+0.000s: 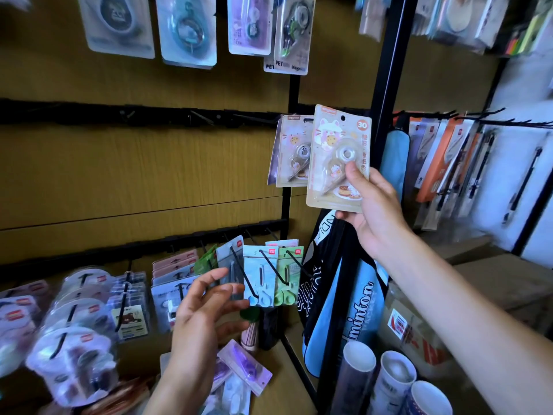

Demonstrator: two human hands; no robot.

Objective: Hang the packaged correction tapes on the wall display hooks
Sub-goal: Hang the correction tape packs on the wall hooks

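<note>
We hold one packaged correction tape [338, 158] up by the middle row of hooks.

Our right hand [372, 211] pinches its lower corner: pale card, cartoon cat, orange "30" badge, clear dispenser. Beside it hangs a matching pack [289, 151]. Our left hand [203, 310] hovers with an open, empty grip.
</note>
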